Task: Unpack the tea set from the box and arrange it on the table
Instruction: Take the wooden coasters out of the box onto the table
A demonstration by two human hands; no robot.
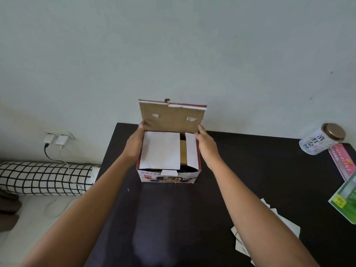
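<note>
A printed cardboard tea-set box (168,178) stands on the dark table (250,170), near its far middle. Its brown lid flap (171,118) is raised upright at the back. My left hand (134,141) grips the flap's lower left corner and my right hand (205,140) grips its lower right corner. Two white inner flaps (160,150) lie folded over the opening, with a gap of brown cardboard between them. The tea set inside is hidden; only a dark strip shows at the front edge.
A white tin with a bronze lid (321,139) lies at the table's far right, beside a pink box (342,160) and a green box (344,201). Loose paper sheets (269,228) lie under my right forearm. A checked bolster (44,178) and wall chargers (55,139) are on the left.
</note>
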